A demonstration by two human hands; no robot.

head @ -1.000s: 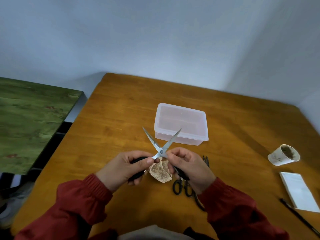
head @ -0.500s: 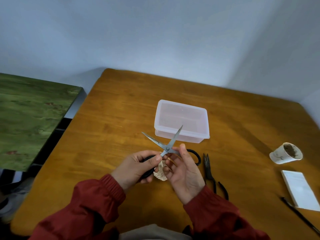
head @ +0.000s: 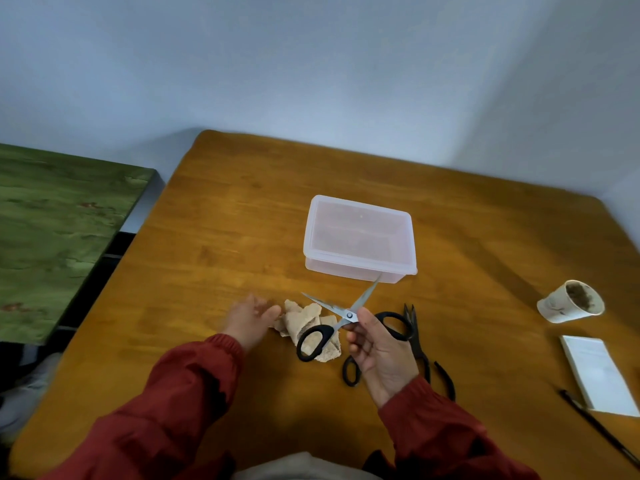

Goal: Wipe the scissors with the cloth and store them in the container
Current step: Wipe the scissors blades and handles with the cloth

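Scissors, one pair, black plastic handles and steel blades, held above the wooden table, blades spread in a V; right hand pinches them at the pivot, thumb and fingers curled; left hand blurred, fingers stretched out, gripping nothing, tips at the edge of one crumpled beige cloth; cloth lies under the lower handle loop; one translucent rectangular plastic container, lid on, just beyond the blade tips; dark shears flat beside the right hand, count unclear; one tipped paper cup; one white pad; one black pen.
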